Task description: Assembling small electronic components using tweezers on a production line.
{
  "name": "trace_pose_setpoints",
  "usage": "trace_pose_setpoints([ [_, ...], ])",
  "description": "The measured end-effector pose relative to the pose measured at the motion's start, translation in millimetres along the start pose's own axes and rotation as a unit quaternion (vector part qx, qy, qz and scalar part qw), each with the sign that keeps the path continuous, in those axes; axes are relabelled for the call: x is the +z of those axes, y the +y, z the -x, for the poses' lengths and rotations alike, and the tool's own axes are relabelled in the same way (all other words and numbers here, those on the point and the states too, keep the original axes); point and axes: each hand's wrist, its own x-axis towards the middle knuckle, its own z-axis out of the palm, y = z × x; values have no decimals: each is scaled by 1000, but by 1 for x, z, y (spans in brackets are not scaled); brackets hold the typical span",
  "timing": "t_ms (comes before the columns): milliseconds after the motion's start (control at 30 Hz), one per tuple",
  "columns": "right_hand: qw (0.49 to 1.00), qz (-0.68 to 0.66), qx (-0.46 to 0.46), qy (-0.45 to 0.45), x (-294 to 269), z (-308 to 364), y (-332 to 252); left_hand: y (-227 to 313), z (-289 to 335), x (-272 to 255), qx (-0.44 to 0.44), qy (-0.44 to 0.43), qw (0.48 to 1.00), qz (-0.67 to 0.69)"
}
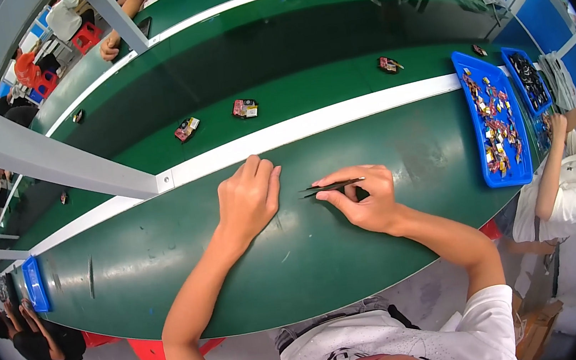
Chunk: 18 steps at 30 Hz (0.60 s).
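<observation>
1. The right hand (369, 197) pinches dark tweezers (335, 185) between the thumb and the fingers. This grip is closed on them.
2. The tweezers are on the near side of the white rail (338, 116), with their tips a little apart and pointing left along it.
3. The right wrist is nearly straight. Its arm goes back away from the rail, and the elbow is bent out to the right.
4. The left hand (248, 198) is curled in a loose fist, just by the rail's near edge. Its knuckles point to the rail. The palm is hidden, so one cannot tell if anything is inside.
5. The left arm slants back from the rail, with its elbow out to the left.
6. Near the rail's right end, on its near side, is a blue tray (511, 178) with many small bright pieces.
7. Past the rail lie small packets (245, 108).
</observation>
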Motion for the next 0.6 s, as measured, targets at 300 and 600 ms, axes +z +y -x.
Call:
trace_pose_setpoints([
  [300,1000,7,5,-10,-3,1,2,1,-2,0,25,-7,1000,-13],
  [600,1000,7,14,-17,-3,0,2,0,-1,1,22,-2,1000,-6],
])
